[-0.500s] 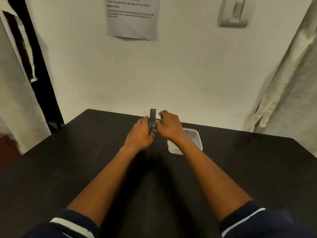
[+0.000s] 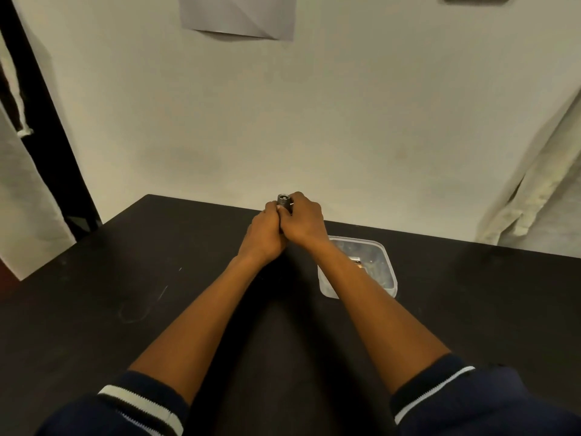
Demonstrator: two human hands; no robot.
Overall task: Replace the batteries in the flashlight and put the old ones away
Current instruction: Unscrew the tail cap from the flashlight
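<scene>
1. Across the lower frame, black table point(image 2: 94, 309) against a pale wall point(image 2: 345, 121); sheet of paper point(image 2: 239, 17) hangs up top.
2. Clear plastic tub point(image 2: 389, 265) on the table, right of the hands, partly hidden by the right forearm; small metallic item inside, too blurry to name.
3. Left hand point(image 2: 262, 239) and right hand point(image 2: 305, 223) touching side by side near the table's far edge, fingers of both curled round the flashlight point(image 2: 284, 200).
4. Flashlight stands roughly upright, only its top end showing above the fingers.

Both hands wrapped round flashlight point(image 2: 284, 201), upright above tabletop point(image 2: 125, 278) near far edge: left hand point(image 2: 265, 237) lower, right hand point(image 2: 303, 223) on upper end. Clear plastic container point(image 2: 388, 272) just right of right forearm, small item inside.
</scene>
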